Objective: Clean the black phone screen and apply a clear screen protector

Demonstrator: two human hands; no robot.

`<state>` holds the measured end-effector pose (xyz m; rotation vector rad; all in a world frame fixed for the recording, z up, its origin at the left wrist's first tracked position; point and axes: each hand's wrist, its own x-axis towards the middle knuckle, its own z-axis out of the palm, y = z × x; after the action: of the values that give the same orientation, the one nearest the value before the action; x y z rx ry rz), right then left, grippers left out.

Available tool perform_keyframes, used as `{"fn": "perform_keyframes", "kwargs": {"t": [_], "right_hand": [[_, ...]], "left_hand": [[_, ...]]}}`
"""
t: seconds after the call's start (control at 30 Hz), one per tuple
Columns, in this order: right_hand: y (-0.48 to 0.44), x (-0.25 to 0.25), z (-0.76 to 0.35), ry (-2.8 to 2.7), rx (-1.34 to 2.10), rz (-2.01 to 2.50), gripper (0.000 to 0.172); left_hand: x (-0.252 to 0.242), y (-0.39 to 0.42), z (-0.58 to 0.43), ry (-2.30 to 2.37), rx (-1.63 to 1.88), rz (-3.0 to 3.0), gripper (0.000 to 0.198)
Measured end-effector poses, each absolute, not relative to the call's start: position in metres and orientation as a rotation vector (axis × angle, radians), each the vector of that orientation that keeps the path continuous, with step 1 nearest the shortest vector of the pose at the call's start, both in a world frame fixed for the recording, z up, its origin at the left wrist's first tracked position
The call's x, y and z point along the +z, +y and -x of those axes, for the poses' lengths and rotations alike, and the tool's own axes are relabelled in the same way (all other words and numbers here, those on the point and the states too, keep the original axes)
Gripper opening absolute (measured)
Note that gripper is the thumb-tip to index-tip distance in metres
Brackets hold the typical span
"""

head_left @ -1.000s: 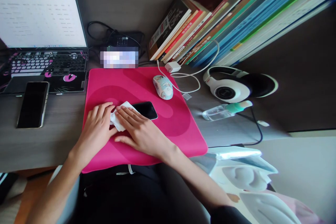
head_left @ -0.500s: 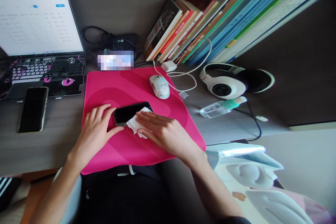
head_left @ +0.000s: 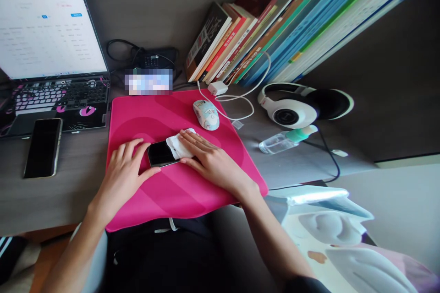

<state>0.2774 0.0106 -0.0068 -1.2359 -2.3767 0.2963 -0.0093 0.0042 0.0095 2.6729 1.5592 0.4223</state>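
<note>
The left hand stood with thumb and forefinger spread wide at the 9 o'clock end of a black phone, which lay on the pink mat. The right hand, fingers flat, held a white wipe over its 3 o'clock part; a clear bottle lay at 3 o'clock.

Study desk, laptop, books, headphones
</note>
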Motion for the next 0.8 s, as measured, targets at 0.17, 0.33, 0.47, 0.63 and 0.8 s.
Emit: {"fn": "perform_keyframes", "kwargs": {"t": [0.17,0.33,0.47,0.63,0.8], "right_hand": [[0.007,-0.007,-0.278,-2.431,0.223,1.24,0.063],[-0.005,0.0,-0.286,-2.51,0.121,1.243,0.055],[-0.012,0.006,-0.288,-2.56,-0.02,1.241,0.051],[-0.025,0.016,-0.288,-2.625,-0.15,1.199,0.047],[-0.031,0.024,-0.285,-2.631,-0.171,1.188,0.045]], "left_hand": [[0.01,0.002,0.008,1.574,0.431,-2.705,0.062],[0.008,0.002,0.008,1.567,0.45,-2.696,0.062],[0.007,0.003,0.01,1.567,0.445,-2.674,0.063],[0.008,0.002,0.01,1.581,0.423,-2.65,0.064],[0.008,0.002,0.01,1.576,0.427,-2.658,0.065]]}}
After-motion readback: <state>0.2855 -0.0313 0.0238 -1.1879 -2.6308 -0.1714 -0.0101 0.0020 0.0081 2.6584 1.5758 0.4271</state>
